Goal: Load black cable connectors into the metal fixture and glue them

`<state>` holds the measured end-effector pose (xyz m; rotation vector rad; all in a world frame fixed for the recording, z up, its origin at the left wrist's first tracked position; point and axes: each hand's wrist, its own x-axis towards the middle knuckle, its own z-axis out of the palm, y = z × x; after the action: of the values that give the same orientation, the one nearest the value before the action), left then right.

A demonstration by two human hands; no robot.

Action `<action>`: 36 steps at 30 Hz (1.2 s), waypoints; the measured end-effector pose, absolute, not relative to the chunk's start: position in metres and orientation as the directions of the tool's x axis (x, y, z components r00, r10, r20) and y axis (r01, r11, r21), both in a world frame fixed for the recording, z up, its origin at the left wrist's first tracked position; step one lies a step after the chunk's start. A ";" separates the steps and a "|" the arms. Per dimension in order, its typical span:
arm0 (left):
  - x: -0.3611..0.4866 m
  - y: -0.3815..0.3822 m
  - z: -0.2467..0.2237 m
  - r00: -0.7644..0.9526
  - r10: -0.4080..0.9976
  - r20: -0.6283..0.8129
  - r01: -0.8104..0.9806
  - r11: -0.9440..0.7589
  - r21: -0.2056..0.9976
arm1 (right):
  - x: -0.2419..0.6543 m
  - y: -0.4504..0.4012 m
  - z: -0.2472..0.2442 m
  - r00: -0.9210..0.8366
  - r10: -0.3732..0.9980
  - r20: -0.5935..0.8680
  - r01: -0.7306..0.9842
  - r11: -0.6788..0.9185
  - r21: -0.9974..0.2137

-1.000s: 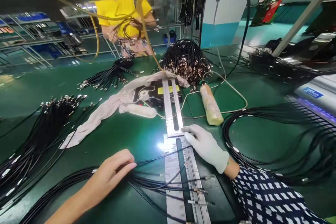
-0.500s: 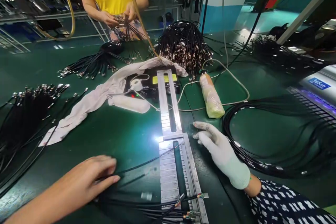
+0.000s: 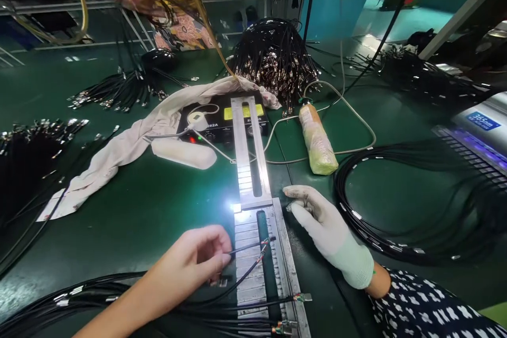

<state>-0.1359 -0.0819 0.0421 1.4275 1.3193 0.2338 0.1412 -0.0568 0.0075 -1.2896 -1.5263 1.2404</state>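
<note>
One black cable [image 3: 249,247] in the head view runs from the left hand [image 3: 198,259] toward 2 to 3 o'clock, its long axis crossing the slotted metal fixture [image 3: 245,231], which stretches roughly 12 to 6. The left thumb and index finger look pinched on it; its end lies over the slot's right side. The gloved right hand [image 3: 325,227] sits at about 1 to 2 o'clock from that end, well apart from it, its index and thumb tips parted with nothing visible between them. The left hand is nearer.

Against half a second ago, the left hand has shifted toward 3 o'clock, close to the fixture; the right has barely moved.
</note>
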 end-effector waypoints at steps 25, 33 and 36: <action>-0.152 -0.068 0.018 0.664 0.731 0.157 0.596 -0.644 0.480 | 0.141 -0.056 0.004 -0.204 0.978 0.035 0.212 0.079 -0.974; -0.153 -0.088 0.017 0.641 0.759 0.112 0.736 -0.650 0.191 | 0.141 -0.052 0.003 -0.235 0.970 0.056 0.218 0.108 -0.970; -0.162 -0.092 0.024 0.632 0.771 0.076 0.729 -0.625 0.281 | 0.142 -0.062 0.007 -0.266 0.955 0.129 0.279 0.204 -0.938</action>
<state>-0.1621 -0.0921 0.0238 2.6304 1.2281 0.2785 0.1419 -0.0619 0.0068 -1.1707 -1.6981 1.0927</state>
